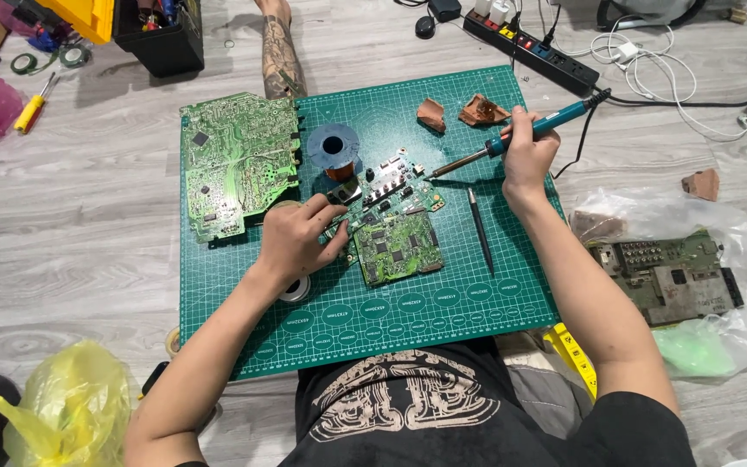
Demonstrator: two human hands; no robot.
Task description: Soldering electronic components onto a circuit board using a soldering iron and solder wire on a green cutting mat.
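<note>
My left hand rests on the left edge of a small green circuit board in the middle of the green cutting mat, fingers pressing it down. My right hand grips a teal-handled soldering iron; its tip points left and reaches the upper right corner of the small board. A blue spool of copper wire stands just behind the board. A grey spool of solder lies under my left wrist.
A large green circuit board lies on the mat's left. A dark pen-like tool lies right of the small board. Brown scraps sit at the mat's back. Power strip, black toolbox, another board on plastic, yellow bag.
</note>
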